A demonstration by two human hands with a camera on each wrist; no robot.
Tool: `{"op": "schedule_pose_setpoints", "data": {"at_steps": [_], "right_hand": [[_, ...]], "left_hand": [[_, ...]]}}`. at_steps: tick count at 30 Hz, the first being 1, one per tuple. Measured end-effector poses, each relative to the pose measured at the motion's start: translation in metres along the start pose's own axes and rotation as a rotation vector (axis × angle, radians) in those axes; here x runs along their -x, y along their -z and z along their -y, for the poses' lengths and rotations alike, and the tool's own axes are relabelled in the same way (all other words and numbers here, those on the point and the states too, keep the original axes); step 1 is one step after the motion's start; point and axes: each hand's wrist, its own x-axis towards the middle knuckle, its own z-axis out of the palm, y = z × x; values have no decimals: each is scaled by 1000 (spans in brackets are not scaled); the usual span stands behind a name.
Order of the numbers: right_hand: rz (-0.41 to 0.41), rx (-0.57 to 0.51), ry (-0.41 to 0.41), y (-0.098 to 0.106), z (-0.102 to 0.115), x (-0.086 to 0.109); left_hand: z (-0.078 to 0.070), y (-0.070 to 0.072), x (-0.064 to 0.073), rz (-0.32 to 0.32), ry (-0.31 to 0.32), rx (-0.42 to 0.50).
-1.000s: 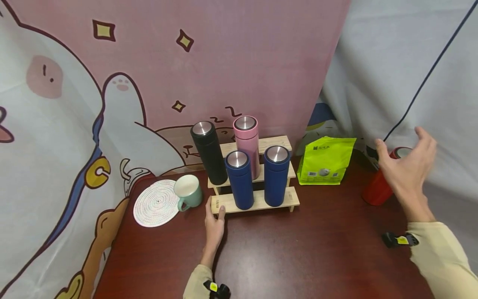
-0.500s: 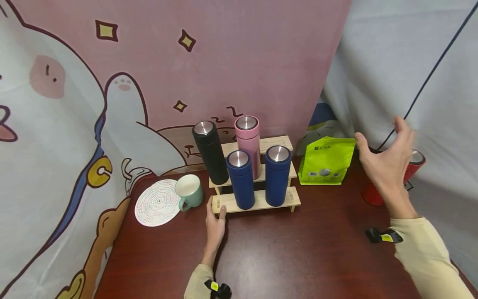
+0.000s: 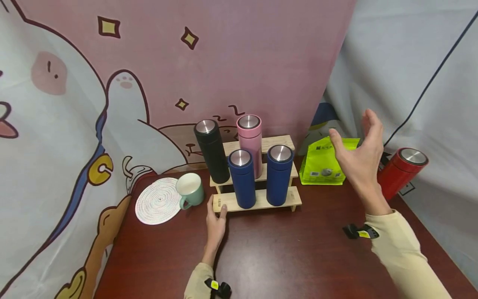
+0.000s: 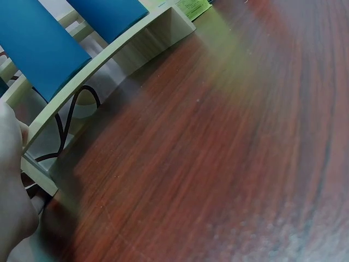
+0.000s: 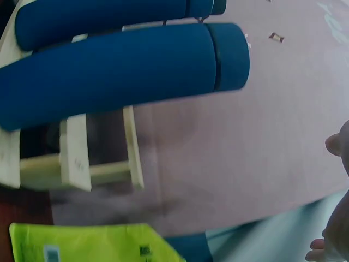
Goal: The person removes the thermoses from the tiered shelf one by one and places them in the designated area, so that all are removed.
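Observation:
A three-step wooden rack (image 3: 260, 201) stands on the table, bearing several thermos flasks. Two blue flasks (image 3: 243, 187) (image 4: 41, 46) are on its lowest step; a dark flask (image 3: 212, 155) and a pink flask (image 3: 252, 143) stand behind them, the dark one leaning left. My left hand (image 3: 215, 228) grips the left end of the lowest step, thumb in front. My right hand (image 3: 360, 162) is in the air with fingers spread and nothing in them, before a lime-green bag (image 3: 317, 166). A red flask (image 3: 401, 172) stands to its right, its base partly hidden by that arm.
Left of the rack are a green mug (image 3: 190, 192) and a round woven mat (image 3: 154, 203), the mug at the mat's edge. Printed cloth (image 3: 261, 62) hangs behind the table (image 3: 284, 253). A dark cord (image 3: 429, 83) runs down the right-hand cloth.
My right hand has moved left, away from the red flask and over in front of the lime-green bag, uncovering the flask. My left hand stays on the rack.

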Motion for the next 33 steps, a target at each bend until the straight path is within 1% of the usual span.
{"op": "schedule_pose_setpoints", "data": {"at_steps": [6, 9, 14, 19, 25, 33], "right_hand": [[35, -41, 21, -23, 18, -3], [65, -74, 23, -32, 28, -4], [162, -112, 10, -46, 43, -2], [252, -102, 17, -59, 52, 2], [336, -120, 17, -74, 62, 1], [422, -119, 26, -95, 75, -3]], "left_hand": [[1, 0, -1, 5, 4, -9], [1, 0, -1, 8, 8, -13], [0, 0, -1, 9, 4, -3], [0, 1, -2, 1, 0, 4], [0, 2, -1, -10, -6, -4], [0, 2, -1, -1, 6, 1]]}}
